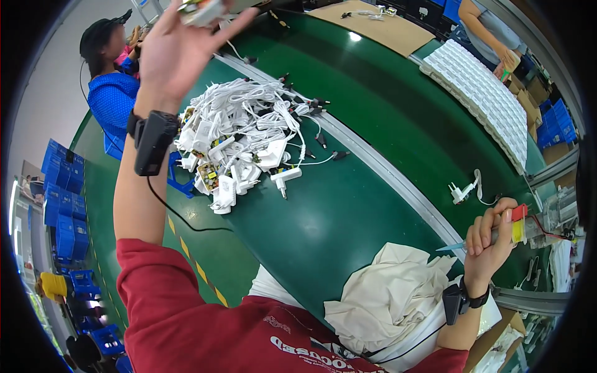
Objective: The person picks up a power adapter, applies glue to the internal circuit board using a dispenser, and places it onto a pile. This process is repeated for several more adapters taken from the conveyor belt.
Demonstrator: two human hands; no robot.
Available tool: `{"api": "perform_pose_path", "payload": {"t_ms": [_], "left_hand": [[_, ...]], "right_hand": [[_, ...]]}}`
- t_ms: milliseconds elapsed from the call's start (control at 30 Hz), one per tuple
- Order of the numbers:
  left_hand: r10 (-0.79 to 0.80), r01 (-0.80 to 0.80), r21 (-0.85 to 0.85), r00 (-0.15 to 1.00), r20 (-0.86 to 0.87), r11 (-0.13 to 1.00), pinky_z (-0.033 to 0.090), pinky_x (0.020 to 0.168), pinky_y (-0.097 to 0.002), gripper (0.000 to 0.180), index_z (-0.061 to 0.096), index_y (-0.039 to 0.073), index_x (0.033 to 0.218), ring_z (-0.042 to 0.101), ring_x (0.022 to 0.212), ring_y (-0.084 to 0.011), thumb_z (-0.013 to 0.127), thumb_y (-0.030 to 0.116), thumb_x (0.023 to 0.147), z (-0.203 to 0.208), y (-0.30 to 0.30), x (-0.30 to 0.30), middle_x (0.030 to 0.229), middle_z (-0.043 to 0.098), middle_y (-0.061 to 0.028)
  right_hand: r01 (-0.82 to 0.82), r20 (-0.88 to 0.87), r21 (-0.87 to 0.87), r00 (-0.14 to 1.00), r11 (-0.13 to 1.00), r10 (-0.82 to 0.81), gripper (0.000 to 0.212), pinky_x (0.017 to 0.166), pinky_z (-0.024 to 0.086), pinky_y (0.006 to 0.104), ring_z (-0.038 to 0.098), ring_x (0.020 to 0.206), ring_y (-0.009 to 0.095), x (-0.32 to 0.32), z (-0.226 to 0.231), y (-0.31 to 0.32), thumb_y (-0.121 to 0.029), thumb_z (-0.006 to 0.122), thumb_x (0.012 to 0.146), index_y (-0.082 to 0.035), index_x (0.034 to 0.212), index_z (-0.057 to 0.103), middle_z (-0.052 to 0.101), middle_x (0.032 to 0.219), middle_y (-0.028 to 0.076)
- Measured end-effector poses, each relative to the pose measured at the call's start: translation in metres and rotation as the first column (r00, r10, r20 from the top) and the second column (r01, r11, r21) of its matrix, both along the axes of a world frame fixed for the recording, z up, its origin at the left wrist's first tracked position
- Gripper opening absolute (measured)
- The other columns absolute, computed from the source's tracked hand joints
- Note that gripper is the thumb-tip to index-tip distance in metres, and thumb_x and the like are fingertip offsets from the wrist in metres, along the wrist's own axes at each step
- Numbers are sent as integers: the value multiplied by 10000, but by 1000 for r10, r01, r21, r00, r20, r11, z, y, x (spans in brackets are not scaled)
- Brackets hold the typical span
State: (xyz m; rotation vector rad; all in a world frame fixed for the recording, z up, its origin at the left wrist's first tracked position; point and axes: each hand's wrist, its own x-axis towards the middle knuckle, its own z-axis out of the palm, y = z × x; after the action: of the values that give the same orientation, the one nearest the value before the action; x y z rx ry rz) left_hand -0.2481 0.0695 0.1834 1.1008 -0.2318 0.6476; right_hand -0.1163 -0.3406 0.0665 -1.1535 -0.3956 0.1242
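Observation:
My left hand (174,53) is raised at the top left, partly cut off by the upper edge. A white power adapter (202,12) with its circuit parts exposed is in its fingers, and the thumb points out to the right. Below lies a large heap of white power adapters with coiled cables (242,130), some with open housings. At the right, my right hand (491,233) is closed round a dispensing syringe with a light-blue tapered tip (451,247). The tip points left, and yellow and red parts show past the fingers. Another white adapter (460,193) lies just beyond this hand.
A metal rail (379,163) runs between the green bench top (305,217) and the green conveyor belt (385,105). Crumpled cream cloth (392,292) lies near my body. White trays (479,93) stand at the far right, near a person. Another person in blue (112,102) sits at the left.

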Motion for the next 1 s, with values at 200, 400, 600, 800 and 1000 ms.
{"api": "perform_pose_path", "payload": {"t_ms": [200,400,600,800,1000], "left_hand": [[-245,242,-43,936,-251,969,546,702,-255,370,450,-51,1215,585,1064,-241,352,226,989,-15,-70,98,1189,564,-177],[-340,335,-100,940,-40,937,532,696,-258,332,454,4,1219,580,1064,-214,369,225,985,-77,-135,156,1179,568,-149],[-435,303,-352,808,-397,885,514,606,-249,351,396,87,1260,583,1064,-184,361,315,995,-214,-250,122,1215,555,-126],[-820,560,-599,396,-414,573,566,755,-324,365,348,81,1311,557,1119,-221,446,131,962,-244,-301,77,1299,492,-143],[-874,704,-529,298,-384,473,564,794,-347,401,332,74,1319,525,1166,-242,462,47,940,-249,-301,77,1316,474,-156]], "right_hand": [[-80,-49,55,995,995,83,180,329,220,202,263,363,46,3,1,-6,-240,461,966,-66,928,433,304,505,-30],[-67,26,-11,997,998,68,202,323,211,206,246,355,41,8,-10,-8,-269,438,970,-72,921,436,288,486,-39],[-18,40,-47,999,999,20,203,324,210,213,256,350,48,12,-18,-13,-262,438,965,-61,939,449,312,478,-27],[133,25,-137,991,982,-131,241,325,208,214,249,342,53,12,-6,-12,-296,427,966,-58,962,463,312,467,-18],[129,-13,-235,991,963,-136,291,320,206,217,251,330,61,6,3,-8,-357,410,968,-68,944,444,308,455,-12]]}}
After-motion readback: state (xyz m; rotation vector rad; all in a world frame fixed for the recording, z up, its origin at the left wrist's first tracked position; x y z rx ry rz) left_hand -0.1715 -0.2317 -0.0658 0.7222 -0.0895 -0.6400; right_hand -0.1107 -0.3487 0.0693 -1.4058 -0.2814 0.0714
